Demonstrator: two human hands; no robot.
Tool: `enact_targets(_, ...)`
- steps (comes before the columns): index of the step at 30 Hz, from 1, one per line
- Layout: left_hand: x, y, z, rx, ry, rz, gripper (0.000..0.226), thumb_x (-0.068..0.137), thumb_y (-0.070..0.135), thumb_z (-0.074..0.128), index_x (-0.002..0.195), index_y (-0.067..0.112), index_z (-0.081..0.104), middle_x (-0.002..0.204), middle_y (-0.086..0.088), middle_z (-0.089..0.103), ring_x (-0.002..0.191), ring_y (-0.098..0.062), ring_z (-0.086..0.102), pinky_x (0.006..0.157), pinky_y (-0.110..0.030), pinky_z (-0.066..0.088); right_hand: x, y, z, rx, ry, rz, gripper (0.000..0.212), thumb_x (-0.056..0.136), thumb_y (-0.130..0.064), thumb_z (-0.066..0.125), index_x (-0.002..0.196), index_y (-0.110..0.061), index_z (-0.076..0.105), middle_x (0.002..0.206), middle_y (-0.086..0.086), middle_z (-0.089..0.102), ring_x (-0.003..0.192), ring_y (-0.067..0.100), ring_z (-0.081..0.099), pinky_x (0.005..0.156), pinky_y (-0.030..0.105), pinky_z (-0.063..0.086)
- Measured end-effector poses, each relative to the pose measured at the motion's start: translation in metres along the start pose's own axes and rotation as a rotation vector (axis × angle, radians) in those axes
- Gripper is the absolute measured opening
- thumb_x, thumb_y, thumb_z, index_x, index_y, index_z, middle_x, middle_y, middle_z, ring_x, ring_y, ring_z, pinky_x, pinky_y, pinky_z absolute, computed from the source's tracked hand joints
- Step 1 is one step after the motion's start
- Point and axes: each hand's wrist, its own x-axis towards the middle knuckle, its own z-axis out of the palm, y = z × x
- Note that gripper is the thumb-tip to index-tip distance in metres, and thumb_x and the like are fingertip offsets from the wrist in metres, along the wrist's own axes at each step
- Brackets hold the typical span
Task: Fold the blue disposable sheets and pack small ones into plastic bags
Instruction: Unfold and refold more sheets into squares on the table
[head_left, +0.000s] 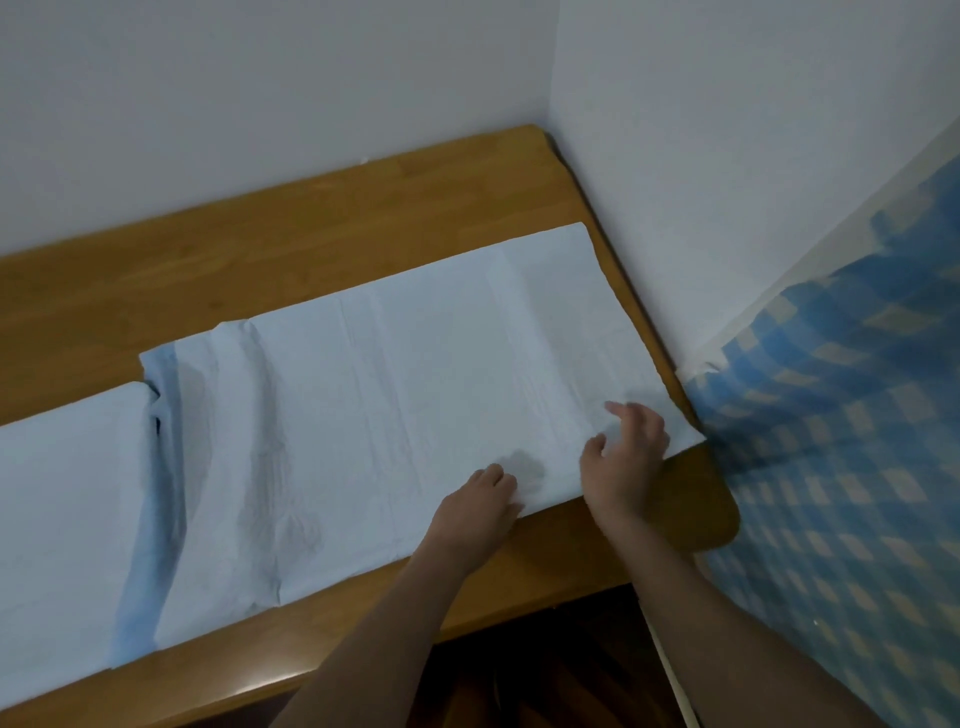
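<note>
The blue disposable sheet lay flat along the wooden table. The left hand pressed its near edge; the right hand, at three o'clock, seemingly pinched the corner, fingers curled. Folding was underway; next, lift that end over leftward.

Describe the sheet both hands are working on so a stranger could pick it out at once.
Start at the wooden table pushed into the corner of the white walls. The pale blue sheet lies along it, its right end near the checked blue cloth; the left hand and right hand are at its near edge. Unlike the second sheet at the left, it is rumpled at its left end.
</note>
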Motion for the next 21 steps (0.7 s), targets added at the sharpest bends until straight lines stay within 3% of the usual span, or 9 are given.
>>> enact_targets(2, -0.007, -0.012, 0.001, 0.004, 0.107, -0.161, 0.032, 0.101, 0.033, 0.037, 0.127, 0.018, 0.048, 0.131, -0.002, 0.044, 0.117, -0.019, 0.045, 0.101, -0.034, 0.041, -0.007, -0.004, 0.014, -0.12, -0.247, -0.272, 0.036, 0.092, -0.007, 0.057, 0.125, -0.02, 0.06, 0.15, 0.003, 0.038, 0.142, 0.022, 0.027, 0.111, 0.046, 0.037)
enact_targets(4, -0.019, -0.029, 0.002, 0.093, 0.111, -0.425, 0.048, 0.102, 0.041, 0.03, 0.145, 0.02, 0.029, 0.153, -0.009, 0.023, 0.139, -0.033, 0.023, 0.115, -0.05, 0.017, -0.015, -0.003, 0.029, -0.281, -0.458, -0.504, 0.041, 0.098, -0.017, 0.049, 0.138, -0.026, 0.049, 0.161, -0.002, 0.017, 0.15, 0.019, 0.004, 0.121, 0.043, 0.017)
enact_targets(6, -0.034, -0.049, 0.001, 0.056, 0.051, -0.647, 0.062, 0.099, 0.053, 0.025, 0.153, 0.028, 0.006, 0.16, -0.01, -0.003, 0.145, -0.043, -0.002, 0.113, -0.062, 0.002, -0.021, 0.001, 0.039, -0.366, -0.617, -0.53, 0.049, 0.101, -0.026, 0.04, 0.149, -0.033, 0.03, 0.163, -0.006, -0.001, 0.149, 0.018, -0.011, 0.12, 0.042, 0.003)
enact_targets(8, -0.046, -0.069, 0.003, -0.026, -0.002, -0.708, 0.07, 0.095, 0.064, 0.025, 0.15, 0.039, -0.009, 0.159, -0.007, -0.018, 0.143, -0.047, -0.011, 0.111, -0.066, 0.003, -0.025, 0.007, 0.043, -0.427, -0.706, -0.46, 0.053, 0.103, -0.03, 0.033, 0.152, -0.038, 0.014, 0.162, -0.007, -0.012, 0.148, 0.018, -0.015, 0.119, 0.04, -0.004)
enact_targets(11, -0.056, -0.084, 0.003, -0.067, -0.071, -0.655, 0.074, 0.092, 0.069, 0.029, 0.147, 0.047, -0.016, 0.157, -0.004, -0.027, 0.142, -0.046, -0.017, 0.112, -0.065, 0.009, -0.028, 0.011, 0.043, -0.488, -0.721, -0.45, 0.055, 0.103, -0.029, 0.028, 0.153, -0.039, 0.005, 0.161, -0.007, -0.018, 0.148, 0.018, -0.018, 0.12, 0.041, -0.004)
enact_targets(16, -0.053, -0.087, -0.001, -0.078, -0.1, -0.595, 0.079, 0.089, 0.069, 0.036, 0.146, 0.049, -0.015, 0.156, -0.001, -0.03, 0.142, -0.045, -0.017, 0.113, -0.063, 0.008, -0.04, 0.01, 0.041, -0.521, -0.639, -0.379, 0.063, 0.099, -0.017, 0.035, 0.152, -0.04, 0.01, 0.162, -0.007, -0.012, 0.149, 0.019, -0.012, 0.121, 0.043, 0.003)
enact_targets(21, -0.059, -0.102, -0.008, 0.01, -0.031, -0.461, 0.073, 0.09, 0.062, 0.042, 0.148, 0.047, 0.0, 0.159, 0.0, -0.002, 0.138, -0.035, 0.017, 0.106, -0.051, 0.027, -0.052, 0.0, 0.043, -0.55, -0.456, -0.222, 0.072, 0.085, -0.002, 0.048, 0.147, -0.031, 0.027, 0.163, -0.002, 0.003, 0.149, 0.024, 0.0, 0.121, 0.046, 0.008)
